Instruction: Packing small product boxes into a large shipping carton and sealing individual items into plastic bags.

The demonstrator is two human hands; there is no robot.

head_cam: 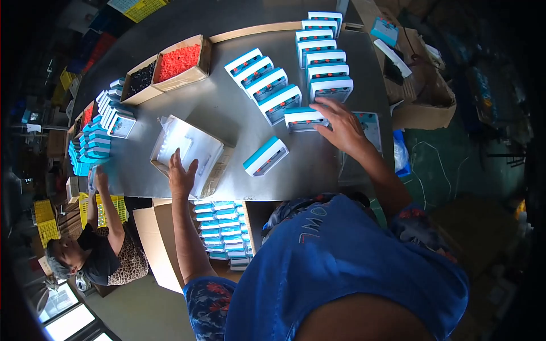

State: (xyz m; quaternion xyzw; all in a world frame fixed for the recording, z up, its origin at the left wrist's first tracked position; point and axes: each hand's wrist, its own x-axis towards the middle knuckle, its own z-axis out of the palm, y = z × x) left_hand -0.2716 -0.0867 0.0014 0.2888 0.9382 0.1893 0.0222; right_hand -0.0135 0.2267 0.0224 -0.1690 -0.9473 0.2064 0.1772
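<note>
My left hand is over an open cardboard box of clear plastic bags, thumb and fingers apart. Whether its fingertips touch the top bag is hard to tell. At the right, my right hand has thumb and fingers around the right end of a teal-and-white plastic case with red parts behind its window. Nearer me, a similar case lies alone at an angle. Behind stand a slanting row of such cases and a longer row.
A two-part cardboard box holds red pieces and black pieces. Left, more cases stand near a co-worker. Below the metal table's edge, an open carton holds bagged cases. Another carton stands right.
</note>
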